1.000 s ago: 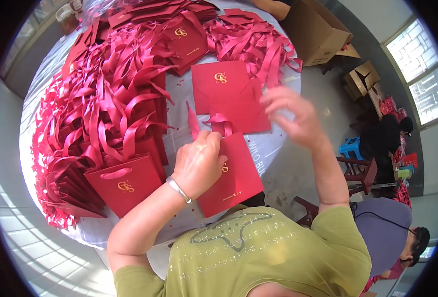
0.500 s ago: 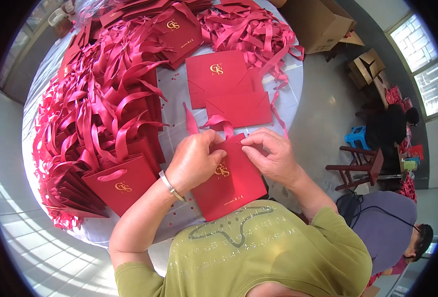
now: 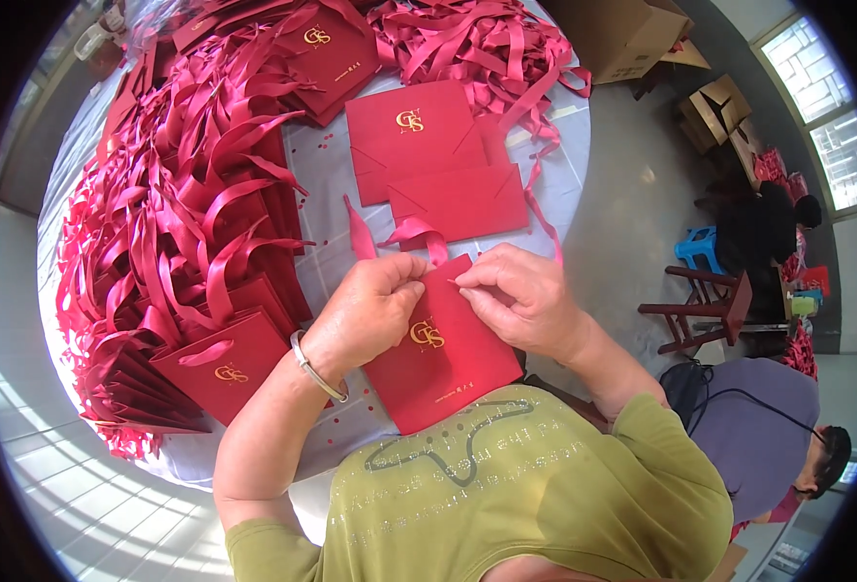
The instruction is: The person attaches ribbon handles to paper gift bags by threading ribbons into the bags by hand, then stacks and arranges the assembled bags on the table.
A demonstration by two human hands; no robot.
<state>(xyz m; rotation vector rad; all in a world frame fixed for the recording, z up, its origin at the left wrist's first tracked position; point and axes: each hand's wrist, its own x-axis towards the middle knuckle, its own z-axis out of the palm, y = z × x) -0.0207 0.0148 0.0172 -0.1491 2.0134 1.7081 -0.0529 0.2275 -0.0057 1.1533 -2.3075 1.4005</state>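
Note:
A red paper gift bag with a gold emblem lies flat before me, its lower edge by my shirt. My left hand is closed on the bag's upper left edge, thumb against the fingers. With thumb and forefinger, my right hand pinches at the bag's top right; a small bit of pink shows at the fingertips, too small to make out fully. A pink ribbon curls up behind the bag's top edge. Just beyond lie flat red bags, a larger one and a partly overlapping one.
Ribbon-handled red bags crowd the table's left side. A heap of loose pink ribbons lies at the far edge. Cardboard box, blue stool and wooden stool stand to the right. A person in purple is close by.
My right hand's fingertips have shifted slightly left along the bag's top, and a bit of pink now shows there. The table's contents appear slightly higher and further left in view.

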